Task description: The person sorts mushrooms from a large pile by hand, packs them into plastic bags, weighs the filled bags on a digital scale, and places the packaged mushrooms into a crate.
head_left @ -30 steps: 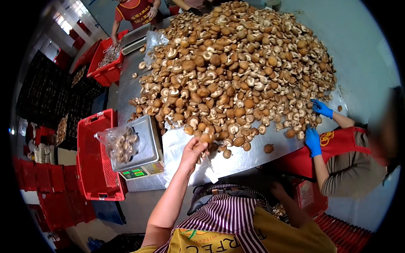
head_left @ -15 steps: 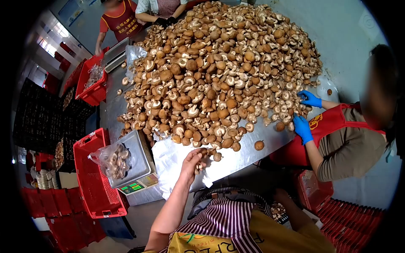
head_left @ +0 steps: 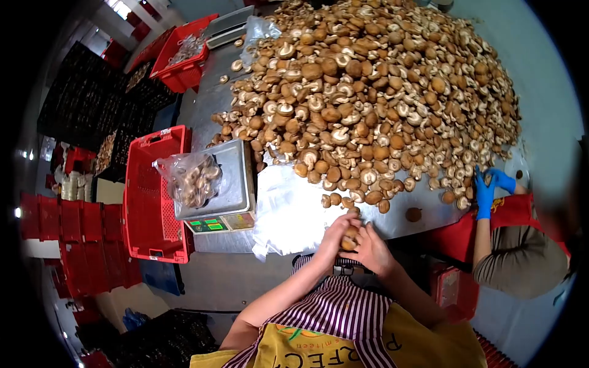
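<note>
Close to the table's front edge, my left hand [head_left: 333, 240] and my right hand [head_left: 376, 253] come together around a few brown-capped shiitake mushrooms [head_left: 350, 238]. The left fingers are curled about them, and the right fingers press against them from the other side. How many are held is partly hidden by the fingers. Just beyond my hands, loose mushrooms [head_left: 373, 197] form the near edge of a large heap [head_left: 368, 104]. A white plastic sheet or bag [head_left: 285, 211] lies flat to the left of my hands.
A digital scale [head_left: 242, 178] carries a clear bag of mushrooms [head_left: 195, 181]. Beside it stands a red crate [head_left: 144, 202]; another red crate [head_left: 178, 64] sits farther back. On the right, a co-worker's blue-gloved hands [head_left: 488, 187] are at the heap. Stacked black crates [head_left: 86, 98] stand left.
My left hand has moved right, and my right hand has come up from beside my body to meet it at the mushrooms. The camera view has shifted, so the table appears farther right.
</note>
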`<state>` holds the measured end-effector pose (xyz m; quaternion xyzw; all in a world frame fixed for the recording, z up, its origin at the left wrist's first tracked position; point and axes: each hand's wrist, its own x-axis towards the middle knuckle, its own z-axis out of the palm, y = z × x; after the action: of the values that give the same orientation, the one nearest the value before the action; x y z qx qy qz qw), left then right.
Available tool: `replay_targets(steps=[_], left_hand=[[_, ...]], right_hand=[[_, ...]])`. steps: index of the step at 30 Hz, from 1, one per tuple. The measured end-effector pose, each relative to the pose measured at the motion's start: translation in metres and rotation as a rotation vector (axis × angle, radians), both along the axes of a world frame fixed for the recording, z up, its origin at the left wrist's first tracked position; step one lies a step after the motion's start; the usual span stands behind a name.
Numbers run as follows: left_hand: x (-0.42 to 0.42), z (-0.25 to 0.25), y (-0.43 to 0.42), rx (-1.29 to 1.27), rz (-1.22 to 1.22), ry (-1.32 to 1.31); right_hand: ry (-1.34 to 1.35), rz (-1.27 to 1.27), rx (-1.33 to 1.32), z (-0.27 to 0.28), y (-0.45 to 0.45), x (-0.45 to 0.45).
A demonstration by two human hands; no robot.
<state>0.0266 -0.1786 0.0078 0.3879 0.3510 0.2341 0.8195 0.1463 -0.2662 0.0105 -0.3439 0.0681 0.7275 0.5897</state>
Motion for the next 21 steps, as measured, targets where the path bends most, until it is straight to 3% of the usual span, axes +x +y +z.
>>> replay_targets(steps=[1,2,4,6,8,9,11,13,16,18,19,21], left_hand=[[0.0,0.004,-0.008,0.064,-0.099,0.023],[-0.001,0.009,-0.015,0.126,-0.201,0.048],[-0.003,0.003,-0.027,0.299,-0.201,-0.016],[-0.009,0.007,-0.03,0.207,-0.202,-0.043],[-0.019,0.008,-0.026,0.294,-0.185,0.036],[-0.027,0.009,-0.023,0.39,-0.183,0.117],[-0.05,-0.013,-0.02,0.274,-0.089,0.183],[-0.077,-0.032,-0.014,0.222,0.025,0.237],[-0.12,-0.054,-0.008,0.218,0.105,0.36],[-0.14,-0.061,-0.004,0.169,0.172,0.376],[-0.147,-0.063,-0.002,0.137,0.21,0.392],[-0.157,-0.067,0.003,0.125,0.263,0.391]], right_hand=[[0.004,-0.021,-0.006,0.004,0.005,-0.001],[0.104,-0.051,0.0,-0.027,-0.002,0.002],[0.175,-0.069,0.115,-0.054,-0.014,0.011],[-1.168,0.331,0.298,-0.029,-0.027,0.016],[-0.009,0.032,-0.294,-0.028,-0.056,0.044],[-0.232,0.09,-0.295,-0.036,-0.079,0.058],[-0.739,0.464,-0.359,-0.085,-0.162,0.103],[-1.016,0.798,-0.408,-0.111,-0.22,0.115],[-1.47,1.245,-0.572,-0.086,-0.256,0.112],[-1.621,1.093,-0.481,-0.094,-0.246,0.11],[-1.589,0.796,-0.341,-0.11,-0.229,0.105],[-1.832,0.589,-0.164,-0.093,-0.14,0.068]])
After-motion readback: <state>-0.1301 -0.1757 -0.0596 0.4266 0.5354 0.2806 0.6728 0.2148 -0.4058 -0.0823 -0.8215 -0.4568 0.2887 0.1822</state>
